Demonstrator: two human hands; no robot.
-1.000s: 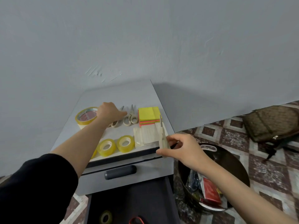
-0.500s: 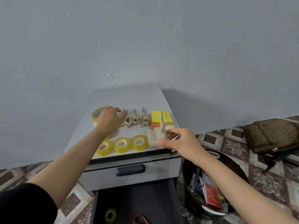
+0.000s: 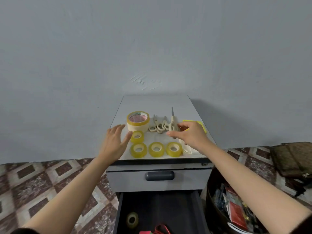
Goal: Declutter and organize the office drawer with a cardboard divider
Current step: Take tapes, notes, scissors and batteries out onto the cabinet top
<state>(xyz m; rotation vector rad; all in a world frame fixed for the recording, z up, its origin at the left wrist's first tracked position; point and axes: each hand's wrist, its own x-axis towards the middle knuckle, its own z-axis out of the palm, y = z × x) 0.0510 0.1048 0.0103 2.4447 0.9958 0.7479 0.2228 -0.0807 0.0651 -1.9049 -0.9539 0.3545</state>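
A grey drawer cabinet (image 3: 157, 105) carries sorted supplies on its top. At the back stand a large tape roll (image 3: 138, 120), two cream-handled scissors (image 3: 158, 126) and a third pair of cream scissors (image 3: 172, 121) with its blade pointing away. My right hand (image 3: 190, 135) pinches that third pair by its handle, right of the others. Several small yellow tape rolls (image 3: 156, 149) lie nearer the front. My left hand (image 3: 114, 141) hovers with fingers spread, its thumb at the leftmost small roll (image 3: 137, 136). Yellow sticky notes (image 3: 201, 124) peek out behind my right hand. No cardboard divider is visible.
The lower drawer (image 3: 168, 205) is pulled out, dark inside, with a tape roll (image 3: 132, 219) and red scissors (image 3: 161, 229). A black bin (image 3: 212, 200) of clutter stands at its right. A brown bag (image 3: 293, 159) lies on the tiled floor. White papers (image 3: 190, 150) lie under my right wrist.
My right hand carried the cream scissors from the cabinet's front right edge back into the row of scissors. My left hand drew away from the large tape roll toward the left front.
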